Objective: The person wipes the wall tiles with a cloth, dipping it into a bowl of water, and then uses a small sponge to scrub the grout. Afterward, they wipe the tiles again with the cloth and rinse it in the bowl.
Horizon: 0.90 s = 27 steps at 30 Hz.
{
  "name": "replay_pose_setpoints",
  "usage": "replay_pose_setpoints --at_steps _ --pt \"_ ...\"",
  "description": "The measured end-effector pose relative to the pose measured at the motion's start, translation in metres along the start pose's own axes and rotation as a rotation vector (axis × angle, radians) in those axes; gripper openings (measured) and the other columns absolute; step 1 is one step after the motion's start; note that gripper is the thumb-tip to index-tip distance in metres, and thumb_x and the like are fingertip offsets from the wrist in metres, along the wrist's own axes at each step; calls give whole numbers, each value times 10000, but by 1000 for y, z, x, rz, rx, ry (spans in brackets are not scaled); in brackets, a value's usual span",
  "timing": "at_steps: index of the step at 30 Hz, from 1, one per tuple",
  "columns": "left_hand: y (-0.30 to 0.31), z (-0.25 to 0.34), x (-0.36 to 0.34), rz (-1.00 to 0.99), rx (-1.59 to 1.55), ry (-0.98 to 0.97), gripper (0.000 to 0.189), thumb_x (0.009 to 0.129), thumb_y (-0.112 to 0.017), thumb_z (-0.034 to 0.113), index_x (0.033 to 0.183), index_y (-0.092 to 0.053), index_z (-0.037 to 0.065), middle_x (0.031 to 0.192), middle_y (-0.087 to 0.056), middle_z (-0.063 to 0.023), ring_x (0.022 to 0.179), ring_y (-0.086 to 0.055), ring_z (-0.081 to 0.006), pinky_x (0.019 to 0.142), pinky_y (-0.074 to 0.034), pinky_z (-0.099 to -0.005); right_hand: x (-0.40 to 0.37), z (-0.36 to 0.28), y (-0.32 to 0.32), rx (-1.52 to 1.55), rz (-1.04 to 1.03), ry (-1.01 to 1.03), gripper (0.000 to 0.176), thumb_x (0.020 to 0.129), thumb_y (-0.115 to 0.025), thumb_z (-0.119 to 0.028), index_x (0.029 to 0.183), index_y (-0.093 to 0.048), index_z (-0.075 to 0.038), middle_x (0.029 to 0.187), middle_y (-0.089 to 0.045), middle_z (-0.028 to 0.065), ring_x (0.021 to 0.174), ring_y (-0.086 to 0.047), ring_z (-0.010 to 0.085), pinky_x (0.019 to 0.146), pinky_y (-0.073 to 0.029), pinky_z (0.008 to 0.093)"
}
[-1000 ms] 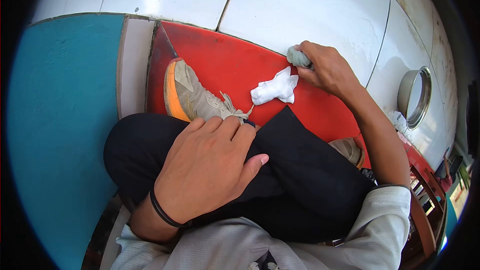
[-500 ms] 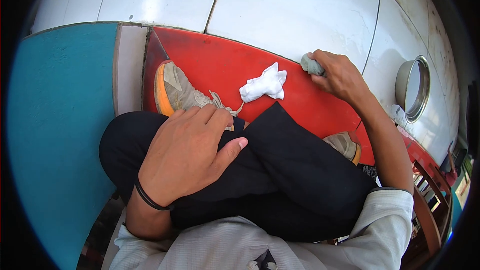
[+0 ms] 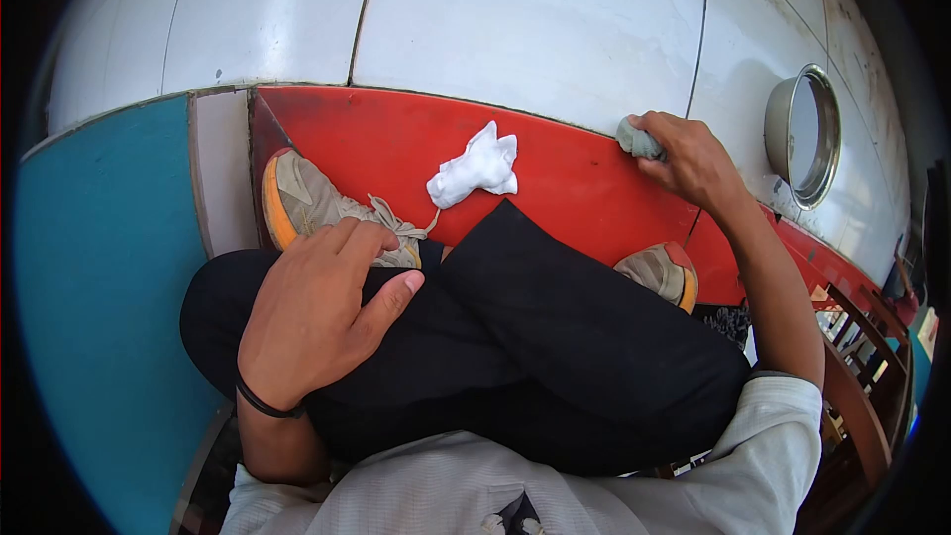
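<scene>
My right hand [image 3: 690, 160] is closed around a crumpled grey-green cloth [image 3: 639, 140]. The cloth touches the surface where the red tile [image 3: 565, 163] meets the white tiles. My left hand [image 3: 309, 309] lies over my knee on the dark trousers, palm down, fingers extended and thumb apart, with nothing in it. A bunched white cloth [image 3: 475, 170] rests on the red tile between my shoe and my right hand.
A round metal bowl [image 3: 781, 134] sits on the white tiles [image 3: 525, 30] at the right. My shoes [image 3: 322, 200] stand on the red tile. A teal surface [image 3: 99, 307] is at the left, and brown wooden furniture [image 3: 854, 406] at the lower right.
My right hand has moved rightward along the red edge with the grey-green cloth, away from the white cloth and nearer the bowl. My left hand stays over the knee. The view has shifted.
</scene>
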<state>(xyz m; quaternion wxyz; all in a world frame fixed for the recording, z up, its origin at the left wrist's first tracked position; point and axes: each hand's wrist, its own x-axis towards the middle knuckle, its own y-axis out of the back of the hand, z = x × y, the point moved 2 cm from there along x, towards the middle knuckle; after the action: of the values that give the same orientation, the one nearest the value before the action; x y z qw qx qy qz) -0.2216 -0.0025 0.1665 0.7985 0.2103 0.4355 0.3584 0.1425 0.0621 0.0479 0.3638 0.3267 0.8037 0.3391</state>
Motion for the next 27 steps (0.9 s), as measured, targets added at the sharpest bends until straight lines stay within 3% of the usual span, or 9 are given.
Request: replay_pose_setpoints --at_steps 15,21,24,27 --pt "1 6 5 3 2 52 340 920 -705 267 1101 -628 -10 994 -667 -178 945 -638 -364 822 -494 -442 86 -61 -23 0 -36 144 286 848 -703 -197 1007 -564 -5 872 -675 230 872 -664 406 751 -529 506" --pt "2 3 2 19 -20 15 339 916 -711 265 1096 -626 -10 984 -661 -180 941 -635 -364 816 -493 -439 68 -40 -18 27 11 39 268 807 -694 -188 988 -611 -9 765 -670 221 786 -670 406 713 -529 495" --pt "2 1 1 -14 5 14 384 917 -711 275 1158 -622 -12 1032 -672 -179 972 -636 -361 844 -484 -443 46 -26 -11 82 13 -44 266 796 -672 -180 995 -630 -9 765 -674 224 758 -665 406 698 -524 472" --pt "-3 6 1 62 114 -25 481 923 -700 248 1328 -580 19 1202 -653 -174 1008 -633 -341 918 -470 -423 44 -21 -10 148 10 -98 252 795 -665 -179 978 -631 -10 755 -668 227 753 -662 409 697 -522 471"
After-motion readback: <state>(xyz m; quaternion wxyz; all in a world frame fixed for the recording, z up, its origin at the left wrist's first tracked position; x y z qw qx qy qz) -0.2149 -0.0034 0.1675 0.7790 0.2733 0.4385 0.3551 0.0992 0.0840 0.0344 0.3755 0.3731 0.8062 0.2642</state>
